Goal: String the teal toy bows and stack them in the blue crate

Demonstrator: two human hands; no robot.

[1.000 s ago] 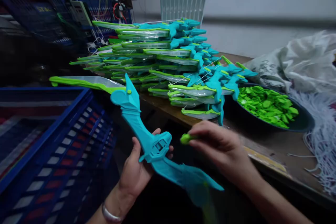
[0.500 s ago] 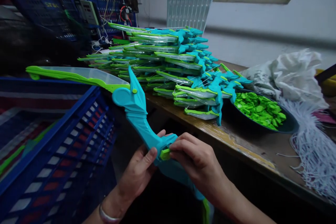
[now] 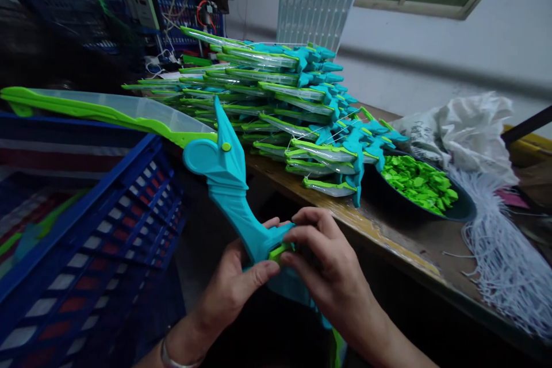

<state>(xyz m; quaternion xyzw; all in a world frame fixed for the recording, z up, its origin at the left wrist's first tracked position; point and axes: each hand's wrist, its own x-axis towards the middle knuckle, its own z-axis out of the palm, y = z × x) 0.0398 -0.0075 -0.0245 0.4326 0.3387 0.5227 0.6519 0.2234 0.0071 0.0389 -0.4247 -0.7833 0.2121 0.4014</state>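
Observation:
A toy bow (image 3: 226,172) with a turquoise body and green, clear-panelled limbs is held up in front of me. My left hand (image 3: 235,282) is wrapped round its middle from below, the thumb pressing beside a slot. Set in that slot is a small green plastic piece (image 3: 278,251). My right hand (image 3: 325,259) pinches at the piece's right end, fingertips also against the turquoise body. The bow's lower part runs down behind my right hand and is partly hidden.
Many similar bows (image 3: 276,86) are stacked on the wooden table (image 3: 388,236). A dark bowl (image 3: 468,210) of green pieces stands right of them, near white strings (image 3: 504,264) and a white sack (image 3: 478,132). At left is a blue crate (image 3: 129,207).
The bow's upper limb has swung nearer and to the left. My left thumb has moved onto the green piece's edge, and the piece sits closer against the bow's body.

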